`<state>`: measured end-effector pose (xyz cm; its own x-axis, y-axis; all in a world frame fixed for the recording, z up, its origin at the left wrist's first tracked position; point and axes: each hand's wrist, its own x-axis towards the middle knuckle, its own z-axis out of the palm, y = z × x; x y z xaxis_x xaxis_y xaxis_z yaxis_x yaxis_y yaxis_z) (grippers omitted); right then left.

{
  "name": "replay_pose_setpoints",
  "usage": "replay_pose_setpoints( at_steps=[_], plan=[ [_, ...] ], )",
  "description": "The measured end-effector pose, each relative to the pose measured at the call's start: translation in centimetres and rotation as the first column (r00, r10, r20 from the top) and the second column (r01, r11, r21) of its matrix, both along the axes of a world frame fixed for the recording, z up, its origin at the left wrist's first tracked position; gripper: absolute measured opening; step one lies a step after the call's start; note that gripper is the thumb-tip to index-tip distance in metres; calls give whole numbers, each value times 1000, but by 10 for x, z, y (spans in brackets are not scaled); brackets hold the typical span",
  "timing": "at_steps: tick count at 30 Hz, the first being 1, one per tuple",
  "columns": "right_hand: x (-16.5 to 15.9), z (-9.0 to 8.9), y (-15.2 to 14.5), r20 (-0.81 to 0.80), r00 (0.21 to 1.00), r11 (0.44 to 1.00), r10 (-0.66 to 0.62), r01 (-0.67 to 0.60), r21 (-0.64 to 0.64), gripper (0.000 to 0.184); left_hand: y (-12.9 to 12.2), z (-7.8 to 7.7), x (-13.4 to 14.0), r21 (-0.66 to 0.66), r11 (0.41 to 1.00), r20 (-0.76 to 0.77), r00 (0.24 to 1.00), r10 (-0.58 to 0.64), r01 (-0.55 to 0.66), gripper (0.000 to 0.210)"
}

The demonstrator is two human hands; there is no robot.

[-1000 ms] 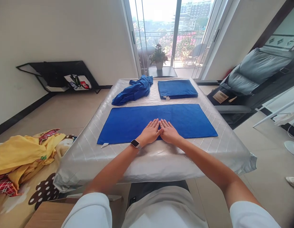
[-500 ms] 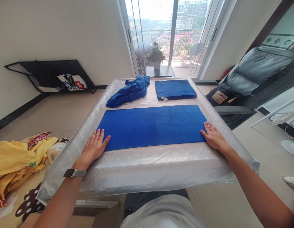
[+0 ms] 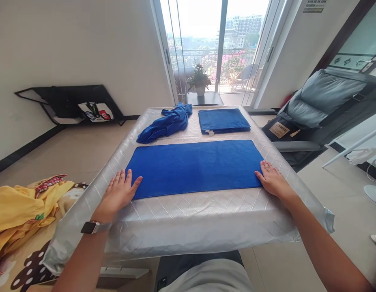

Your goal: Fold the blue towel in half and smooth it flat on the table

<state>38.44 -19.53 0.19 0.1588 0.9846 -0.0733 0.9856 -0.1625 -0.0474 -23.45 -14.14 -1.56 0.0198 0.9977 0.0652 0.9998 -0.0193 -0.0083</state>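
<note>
A blue towel (image 3: 196, 168) lies flat and spread lengthwise across the table, its long sides running left to right. My left hand (image 3: 121, 190) rests palm down at its left end, fingers extended and thumb on the cloth. At the opposite end my right hand (image 3: 271, 177) lies flat, fingers stretched out, with the thumb over the towel's edge. Behind the towel are a crumpled blue cloth (image 3: 168, 123) on the left and a stack of folded blue towels (image 3: 223, 120) with a white tag on the right.
A silver quilted cover (image 3: 212, 209) drapes over the table. Beyond it stands a chair with a potted plant (image 3: 200, 79) before a glass door. A grey recliner (image 3: 324, 103) is at the right; yellow cloth (image 3: 20, 211) lies at the left. A black folded frame (image 3: 75, 103) leans by the wall.
The view has tilted up slightly, so everything sits a little lower. Both hands stay flat at the towel's ends, and the towel keeps its shape.
</note>
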Motion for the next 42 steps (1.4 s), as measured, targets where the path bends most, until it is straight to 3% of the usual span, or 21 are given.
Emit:
replay_pose_setpoints(
  at_steps=[3,7,10,14,17,27,30,34,39,42],
  plan=[
    [-46,16,15,-14,993,992,114,-113,54,75,12,22,54,-33,974,37,974,-225,226,103],
    [-138,31,50,-107,929,935,355,-349,66,75,37,40,155,-21,841,88,839,-537,541,88],
    [-189,23,74,-136,890,900,434,-424,99,75,50,30,207,78,796,90,790,-606,601,78],
    [-206,1,87,-161,891,905,425,-417,81,75,57,3,225,87,833,125,823,-554,547,77],
    [-199,-6,86,-155,894,907,421,-414,75,76,57,-5,219,65,842,140,830,-540,536,80],
    [-196,-6,86,-161,901,915,404,-396,76,74,57,-5,218,59,863,139,852,-504,501,81],
    [-189,-5,86,-148,914,926,377,-370,69,74,62,-4,207,33,884,134,875,-465,465,83],
    [-147,-3,83,-94,948,952,305,-303,32,74,72,2,149,-55,941,87,940,-329,334,89],
    [-37,-8,69,-23,991,991,133,-132,22,76,61,-5,27,-49,997,73,996,-53,56,92],
    [18,-14,61,-20,1000,1000,2,-1,27,78,47,-14,-20,-22,999,113,993,37,-35,94]
  ],
)
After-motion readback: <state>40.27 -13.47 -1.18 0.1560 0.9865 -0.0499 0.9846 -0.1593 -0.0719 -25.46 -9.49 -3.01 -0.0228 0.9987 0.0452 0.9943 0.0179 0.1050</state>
